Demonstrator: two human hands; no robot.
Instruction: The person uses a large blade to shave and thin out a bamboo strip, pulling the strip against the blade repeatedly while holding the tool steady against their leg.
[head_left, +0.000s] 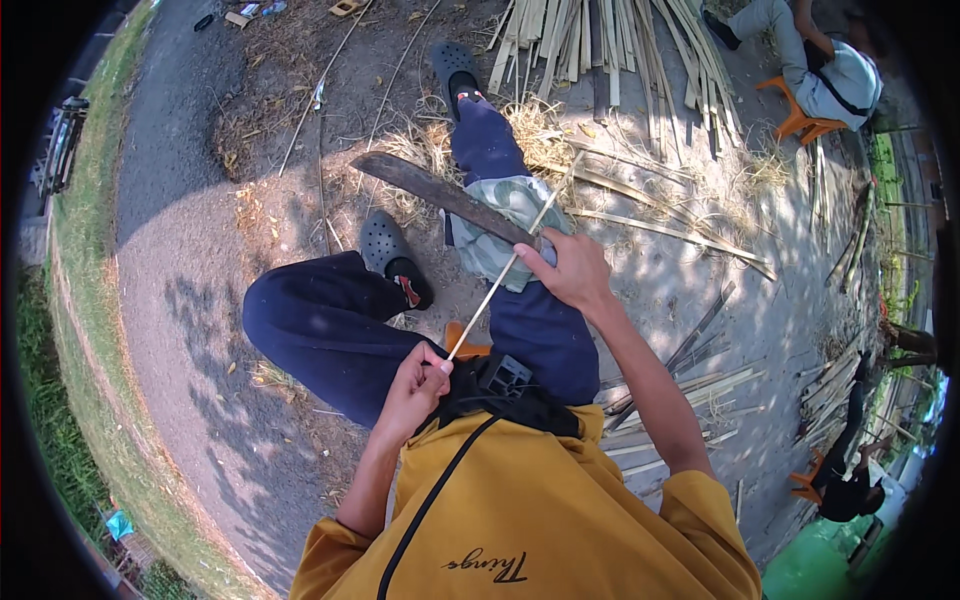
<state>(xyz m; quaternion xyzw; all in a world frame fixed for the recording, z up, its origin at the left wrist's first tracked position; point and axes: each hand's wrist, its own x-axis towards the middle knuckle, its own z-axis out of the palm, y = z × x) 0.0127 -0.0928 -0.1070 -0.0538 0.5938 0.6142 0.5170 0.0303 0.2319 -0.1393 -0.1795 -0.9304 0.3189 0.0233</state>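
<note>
A: What does the right hand [572,270] hold?

B: It is clenched around the handle of a long dark rusty machete blade [430,190], which stretches up and to the left across the right knee. A folded greenish cloth [505,225] lies on that knee under the blade.

A: And the left hand [415,385]?

B: Its fingers pinch the near end of a thin pale bamboo strip [495,290], close to the waist. The strip runs diagonally up to the right, passes by the blade beside the right hand, and goes on past the cloth.

A: What lies around?

B: A pile of split bamboo slats [600,40] covers the ground ahead, with dry shavings [430,140] nearby. Another person sits on an orange plastic chair [800,120] at upper right.
</note>
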